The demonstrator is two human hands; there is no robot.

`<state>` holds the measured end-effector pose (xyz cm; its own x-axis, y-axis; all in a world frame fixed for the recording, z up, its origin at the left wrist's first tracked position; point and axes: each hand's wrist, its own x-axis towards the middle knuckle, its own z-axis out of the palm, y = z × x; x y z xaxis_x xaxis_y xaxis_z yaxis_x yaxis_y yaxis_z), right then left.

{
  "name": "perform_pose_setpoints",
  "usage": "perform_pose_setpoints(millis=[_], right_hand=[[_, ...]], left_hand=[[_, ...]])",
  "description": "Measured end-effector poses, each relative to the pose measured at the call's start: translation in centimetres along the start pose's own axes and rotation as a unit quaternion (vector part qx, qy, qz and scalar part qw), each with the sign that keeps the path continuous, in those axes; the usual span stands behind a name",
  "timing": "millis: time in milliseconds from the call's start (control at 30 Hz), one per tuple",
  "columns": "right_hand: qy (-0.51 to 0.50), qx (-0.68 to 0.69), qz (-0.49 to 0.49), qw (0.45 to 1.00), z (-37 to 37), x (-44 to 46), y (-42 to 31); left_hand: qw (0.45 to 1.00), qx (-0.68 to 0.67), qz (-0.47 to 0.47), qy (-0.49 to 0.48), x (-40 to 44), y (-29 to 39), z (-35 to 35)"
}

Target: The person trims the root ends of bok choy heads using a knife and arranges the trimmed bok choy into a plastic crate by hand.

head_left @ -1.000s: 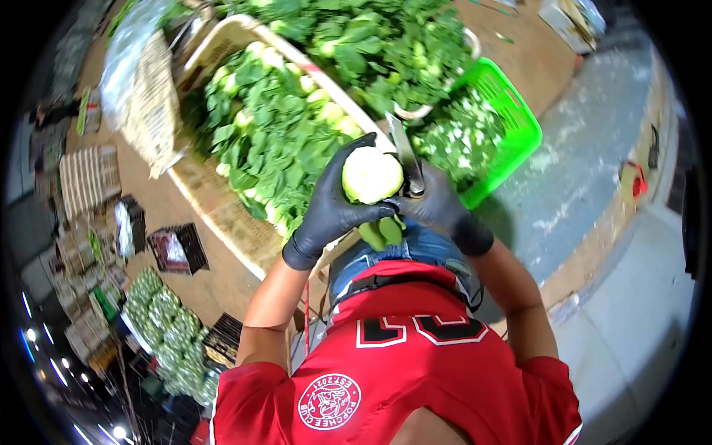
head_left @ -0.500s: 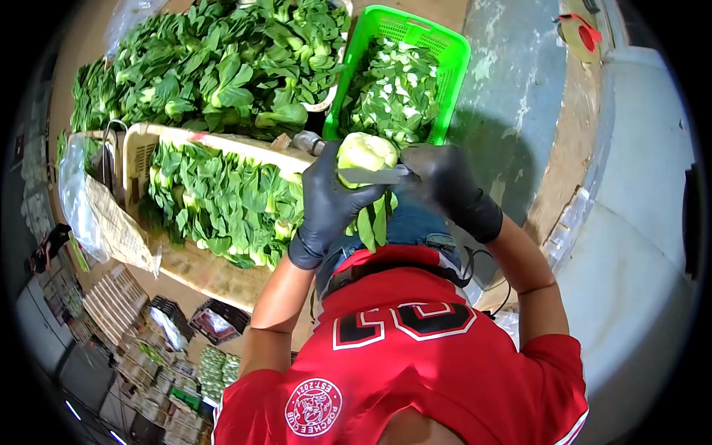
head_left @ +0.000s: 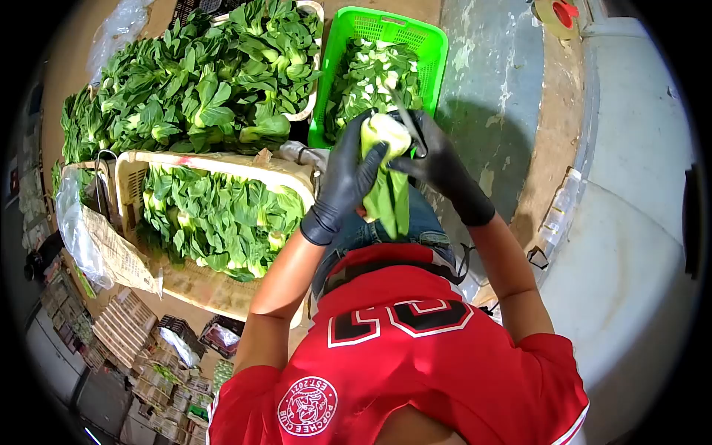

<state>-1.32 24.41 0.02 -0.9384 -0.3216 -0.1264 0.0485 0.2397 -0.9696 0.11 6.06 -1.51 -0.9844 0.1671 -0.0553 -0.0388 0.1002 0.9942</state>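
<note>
A head of bok choy (head_left: 386, 133) is gripped in my black-gloved left hand (head_left: 345, 174), its pale base turned up and its green leaves hanging down toward my lap. My right hand (head_left: 442, 159), gloved too, is closed on a knife (head_left: 407, 119); the blade points up and away from me, beside the base. The fingers of my right hand are close against the bok choy; whether they also pinch a leaf I cannot tell. Just beyond both hands stands a green crate (head_left: 439, 70) holding trimmed leaves and pale pieces.
On the left, a beige crate (head_left: 215, 165) holds bok choy in rows. Behind it is a large heap of bok choy (head_left: 200, 89). A plastic bag (head_left: 78, 222) hangs at the beige crate's left end. Tape (head_left: 555, 18) lies at the upper right.
The knife has swung from lying across the bok choy's base to pointing up beside it. My right hand has moved in closer, and the bok choy has shifted slightly.
</note>
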Motion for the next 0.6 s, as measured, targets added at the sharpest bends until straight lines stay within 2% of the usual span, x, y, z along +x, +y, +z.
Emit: perform_pose_setpoints(millis=[33,67,100,167,200,233,267,300,367,433,467,533,567,600], right_hand=[[0.009,0.051,-0.006,0.999,0.6,0.6,-0.2],[0.008,-0.004,0.034,0.999,-0.3,1.0,0.4],[0.003,-0.005,0.009,1.000,-1.1,1.2,1.1],[-0.041,0.248,0.089,0.964,-3.4,0.7,2.1],[-0.034,0.236,0.135,0.962,-4.6,0.4,3.4],[0.000,0.256,0.135,0.957,-5.0,-0.1,3.7],[0.031,0.276,0.175,0.945,-5.4,-0.5,5.7],[0.057,0.296,0.213,0.929,-5.6,-0.3,7.2],[0.034,0.248,0.254,0.934,-3.9,1.9,6.5],[-0.173,0.000,0.281,0.944,-1.4,8.1,7.8],[-0.155,-0.091,0.149,0.972,1.7,12.0,8.8],[-0.119,-0.001,0.069,0.990,10.0,17.3,7.1],[-0.110,0.156,0.134,0.972,12.4,19.5,3.2],[-0.142,0.185,0.148,0.961,14.7,21.8,-0.3]], left_hand=[[0.998,-0.045,-0.038,-0.007,0.8,1.0,-0.3],[0.998,-0.021,-0.054,-0.003,1.4,1.8,-1.1],[0.998,0.021,-0.055,-0.001,2.2,0.2,-2.1],[0.994,-0.037,-0.104,-0.010,4.2,-1.9,-4.3],[0.993,0.057,-0.108,0.008,5.0,-3.2,-5.3],[0.982,0.150,-0.112,0.028,5.2,-4.7,-6.2],[0.962,0.254,-0.046,0.090,4.3,-6.8,-6.9],[0.943,0.300,-0.026,0.141,2.8,-8.2,-8.0],[0.974,0.084,-0.118,0.174,-1.4,-7.3,-11.2],[0.945,0.043,-0.142,0.290,-7.6,-8.4,-15.5],[0.923,-0.003,-0.132,0.362,-11.2,-10.9,-18.2],[0.860,0.122,-0.167,0.466,-19.2,-13.3,-24.2],[0.826,0.190,-0.184,0.497,-23.0,-14.2,-27.3],[0.785,0.320,-0.195,0.494,-26.6,-15.6,-30.1]])
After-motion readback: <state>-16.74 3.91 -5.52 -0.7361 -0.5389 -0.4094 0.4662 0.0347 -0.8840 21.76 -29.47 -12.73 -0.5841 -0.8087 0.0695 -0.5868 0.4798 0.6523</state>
